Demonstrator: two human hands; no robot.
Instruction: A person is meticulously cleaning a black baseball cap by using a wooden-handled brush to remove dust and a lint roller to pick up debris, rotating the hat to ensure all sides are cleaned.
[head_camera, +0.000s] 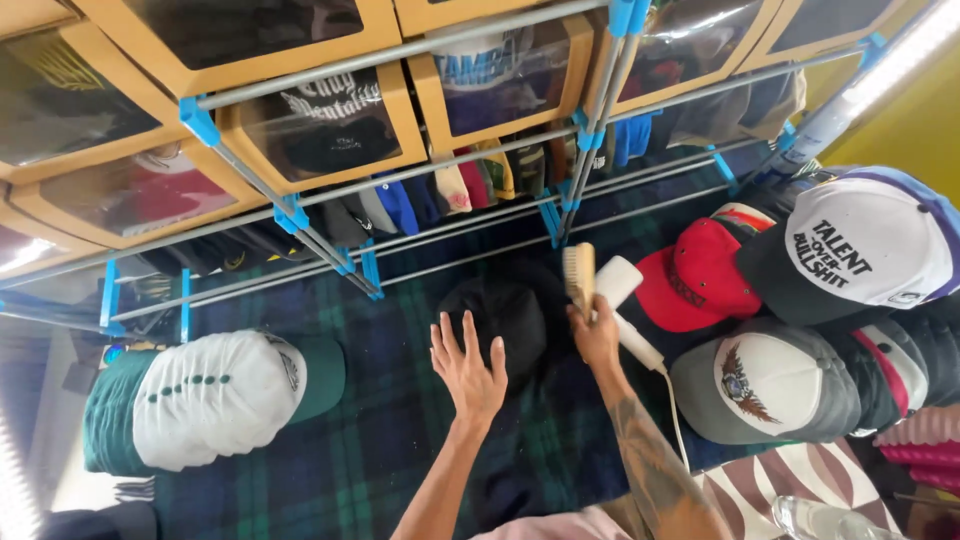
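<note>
Just below my right hand (597, 335) the white handle of the steamer (628, 312) runs back toward my wrist, its cord (676, 410) trailing down along my forearm. That grip is clenched around the base of a wooden brush (579, 277), bristles turned to the left, and it seems to pin the steamer handle too, though I cannot tell how much of the handle my fingers actually wrap. To the left of that grip lies the black cap (497, 318), crown up on the dark green plaid blanket (350, 440), and my left hand (468, 368) hovers flat over its near edge, fingers spread, grip released, holding nothing.

I judge the cap light and soft: the crown will dent under a firm press, while the brim stays stiffer and gives the better place to take hold. A flat palm on the crown should steady it without crushing it. The brush looks light and rigid, easy to keep by its wooden back. The steamer is probably the heaviest of the three, smooth plastic, best held around its handle.

Farther right of my right grip sit a red cap (700, 275), a white cap with a dark brim (860, 245) and a grey-and-white cap (770, 385). Well to the left of my left grip lies a white-and-green cap (215, 398). Beyond both grips stands a rack of grey tubes with blue joints (350, 262), carrying clear-fronted boxes (320, 120).
</note>
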